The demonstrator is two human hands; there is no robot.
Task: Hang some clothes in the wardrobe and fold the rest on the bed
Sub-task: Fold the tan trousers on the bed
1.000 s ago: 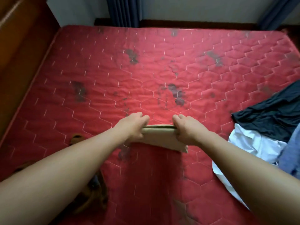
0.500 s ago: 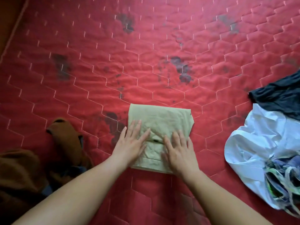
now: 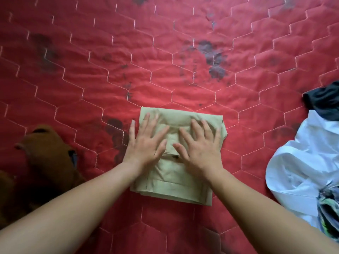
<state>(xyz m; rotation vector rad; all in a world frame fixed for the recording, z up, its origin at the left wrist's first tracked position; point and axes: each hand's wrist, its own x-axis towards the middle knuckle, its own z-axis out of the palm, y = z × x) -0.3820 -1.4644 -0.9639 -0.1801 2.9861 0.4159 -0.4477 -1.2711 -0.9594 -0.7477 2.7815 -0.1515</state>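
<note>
Two sets of fingers (image 3: 145,123) lay straight and spread wide, flat on the upper half of a folded khaki garment (image 3: 176,182), curled round nothing. Fingers of the left hand (image 3: 145,143) fanned over the garment's upper left part, the outermost one lying past the left edge over the red cover. Fingers of the right hand (image 3: 200,143) fanned over its upper right part, reaching near the right edge. Both thumbs pointed inward toward each other, near but apart, just above a small flap at the garment's middle. Both palms rested on the cloth, and both bare forearms ran from the wrists toward the lower corners of the frame. The garment formed a roughly square stack of several layers. It lay flat at the centre of the frame, slightly below the middle, on the bed (image 3: 165,74). The bed's red quilted cover bore pale hexagonal stitching and dark stains (image 3: 214,59) toward the upper right. A crumpled brown garment (image 3: 45,158) lay at the left edge, well apart from the khaki stack. At the right edge lay a crumpled white garment (image 3: 297,171), with a dark garment (image 3: 324,103) touching its upper side and a patterned cloth (image 3: 330,208) at its lower right. What kind of clothes these were could not be told.
</note>
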